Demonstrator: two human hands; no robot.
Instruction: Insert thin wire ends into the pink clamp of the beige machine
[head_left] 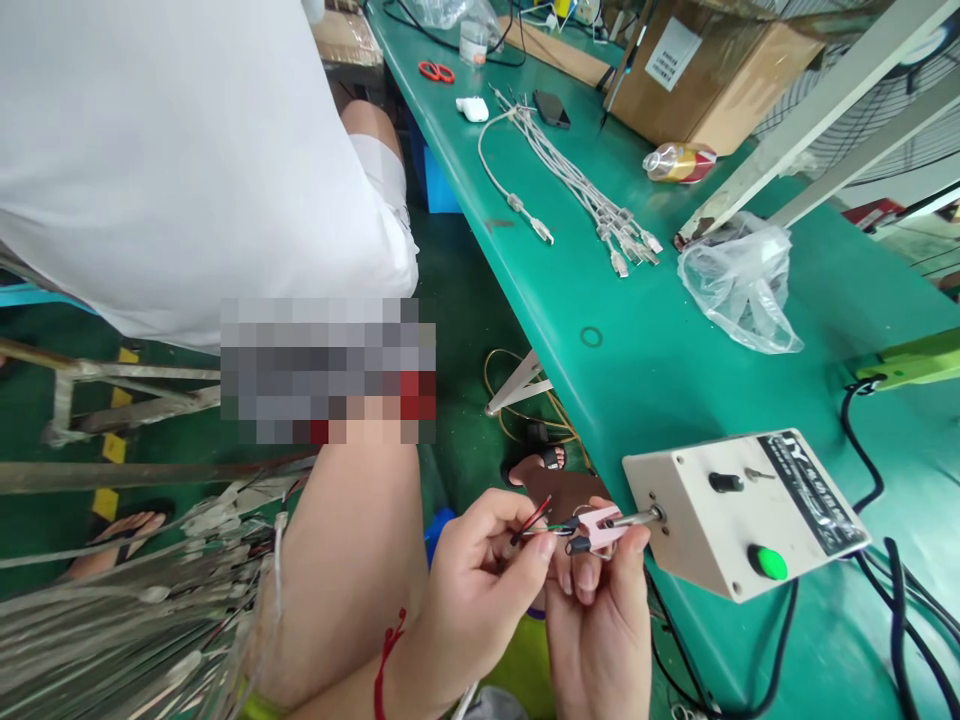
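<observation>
Beside the green table (660, 370), your left hand (487, 585) pinches thin wires (534, 517); your right hand (600, 610) holds the pink piece (598, 527) at the metal rod (637, 518), bare tabletop beyond.

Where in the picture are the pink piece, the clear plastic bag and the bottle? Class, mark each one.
Pink piece (601, 537): head view, its lower arm.
Clear plastic bag (739, 275): head view, its crumpled middle.
Bottle (684, 162): head view, the label on its side.
</observation>
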